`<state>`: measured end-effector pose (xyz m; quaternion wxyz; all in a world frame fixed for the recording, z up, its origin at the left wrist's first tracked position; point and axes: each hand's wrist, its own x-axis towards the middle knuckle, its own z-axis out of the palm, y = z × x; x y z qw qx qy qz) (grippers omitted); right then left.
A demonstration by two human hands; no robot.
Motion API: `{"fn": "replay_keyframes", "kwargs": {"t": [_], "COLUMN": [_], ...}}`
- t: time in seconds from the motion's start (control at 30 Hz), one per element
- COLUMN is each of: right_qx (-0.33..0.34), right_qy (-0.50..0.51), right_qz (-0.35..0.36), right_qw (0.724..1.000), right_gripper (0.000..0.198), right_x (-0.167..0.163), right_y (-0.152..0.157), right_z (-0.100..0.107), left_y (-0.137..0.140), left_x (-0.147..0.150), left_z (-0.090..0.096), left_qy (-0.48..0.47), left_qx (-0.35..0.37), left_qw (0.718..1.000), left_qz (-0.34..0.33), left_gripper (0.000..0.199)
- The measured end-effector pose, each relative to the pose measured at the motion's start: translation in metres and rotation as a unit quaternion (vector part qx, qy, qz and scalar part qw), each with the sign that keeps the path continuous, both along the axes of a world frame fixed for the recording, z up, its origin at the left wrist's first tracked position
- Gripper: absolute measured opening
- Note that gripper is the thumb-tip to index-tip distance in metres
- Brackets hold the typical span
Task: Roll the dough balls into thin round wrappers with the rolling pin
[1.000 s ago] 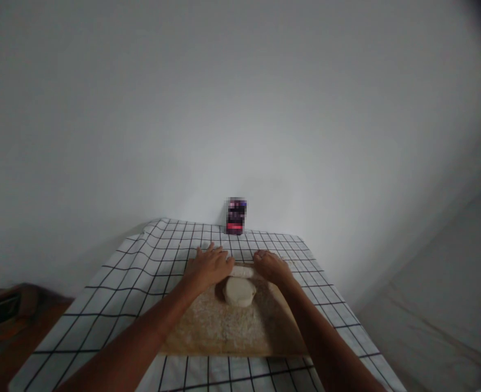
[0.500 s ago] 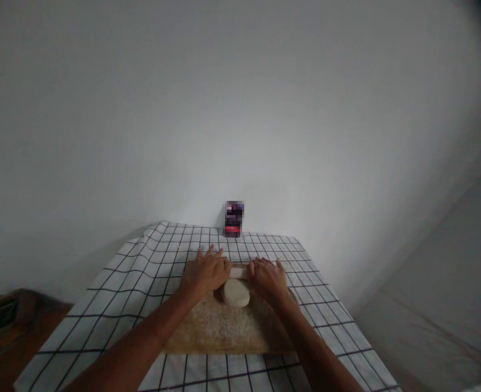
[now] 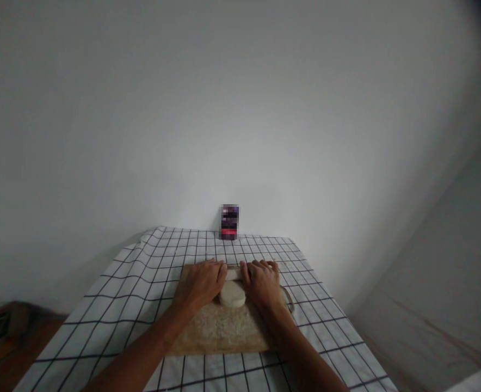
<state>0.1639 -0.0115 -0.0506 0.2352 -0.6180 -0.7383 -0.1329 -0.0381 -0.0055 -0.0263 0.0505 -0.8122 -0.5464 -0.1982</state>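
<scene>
A pale rolling pin [image 3: 233,274] lies crosswise at the far side of a wooden board [image 3: 218,333], its middle showing between my hands. My left hand [image 3: 205,279] is closed over its left part, knuckles up. On its right part my right hand [image 3: 261,279] is closed in the same way. A thick, round, flattened piece of dough [image 3: 232,295] rests on the board just in front of the pin, between my wrists. The pin's ends are hidden under my hands.
The board lies on a white tablecloth [image 3: 113,296] with dark grid lines. A blurred dark-and-red package [image 3: 229,222] stands at the table's back edge against the white wall [image 3: 240,125]. A curved rim or handle [image 3: 288,298] shows at the board's right side.
My left fingers, spread out before, are now curled down over the rolling pin. My right fingers have also settled lower on it. The view has shifted slightly.
</scene>
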Motion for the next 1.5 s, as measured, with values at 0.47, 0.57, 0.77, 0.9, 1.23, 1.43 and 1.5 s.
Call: {"fn": "replay_keyframes", "kwargs": {"t": [0.47,0.57,0.77,0.9,1.23,1.43,1.5], "right_qx": [-0.019,-0.017,-0.022,-0.018,-0.028,-0.026,-0.031], "right_qy": [0.025,0.028,0.035,0.036,0.040,0.042,0.043], "right_qz": [-0.013,-0.023,-0.027,-0.026,-0.033,-0.021,-0.019], "right_qw": [0.999,0.999,0.999,0.999,0.998,0.999,0.998], "right_gripper": [0.041,0.041,0.039,0.039,0.041,0.041,0.040], "right_x": [-0.003,-0.004,-0.005,-0.005,-0.005,-0.003,-0.003], "right_y": [-0.008,-0.008,-0.010,-0.011,-0.011,-0.015,-0.016], "right_z": [0.006,0.007,0.009,0.009,0.011,0.013,0.014], "left_y": [-0.011,-0.013,-0.015,-0.012,-0.012,-0.010,-0.009], "left_x": [0.001,0.002,0.003,0.001,0.001,0.000,0.000], "left_z": [0.017,0.021,0.026,0.023,0.026,0.023,0.022], "left_qy": [0.020,0.025,0.019,0.015,0.009,0.009,0.008], "left_qx": [-0.060,-0.066,-0.081,-0.078,-0.094,-0.086,-0.085], "left_qw": [0.998,0.997,0.996,0.997,0.996,0.996,0.996], "left_qz": [0.013,0.019,0.016,0.006,0.006,0.002,-0.001], "left_gripper": [0.052,0.052,0.051,0.050,0.050,0.050,0.050]}}
